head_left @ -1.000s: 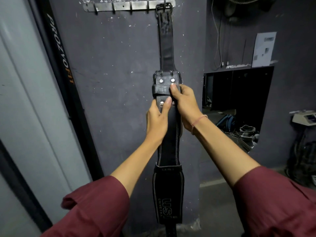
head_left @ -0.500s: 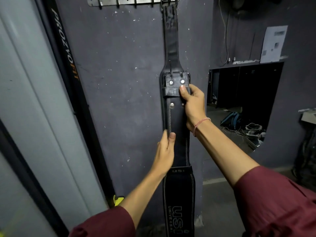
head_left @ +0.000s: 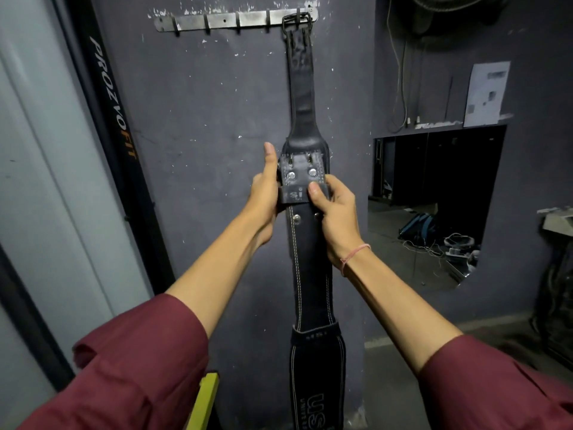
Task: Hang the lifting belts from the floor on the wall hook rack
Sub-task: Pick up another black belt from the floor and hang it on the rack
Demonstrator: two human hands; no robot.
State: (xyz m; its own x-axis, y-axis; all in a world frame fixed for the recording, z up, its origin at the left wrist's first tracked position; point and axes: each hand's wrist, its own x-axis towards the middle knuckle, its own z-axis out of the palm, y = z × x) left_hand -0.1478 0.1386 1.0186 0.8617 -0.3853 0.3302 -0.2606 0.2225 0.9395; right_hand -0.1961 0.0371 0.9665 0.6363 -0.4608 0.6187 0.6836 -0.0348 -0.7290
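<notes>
A black leather lifting belt point(head_left: 310, 268) hangs down the dark wall from the rightmost hook of a metal hook rack point(head_left: 229, 20), its buckle over that hook. A second buckle end with rivets point(head_left: 302, 173) lies over the belt at mid height. My left hand point(head_left: 265, 193) grips the left edge of that buckle part, thumb pointing up. My right hand point(head_left: 333, 212) holds the right edge, thumb pressed on the small loop. The rack's other hooks carry nothing.
A black upright frame marked PROZVOFIT point(head_left: 114, 100) leans along the wall on the left. A yellow object point(head_left: 203, 398) shows at the bottom. To the right a wall opening point(head_left: 434, 197) shows a room with a bag and cables. A paper sheet point(head_left: 485, 94) hangs above it.
My left hand has risen from the belt's lower middle back up to the buckle part, beside my right hand. The view tilted up, showing the whole rack.
</notes>
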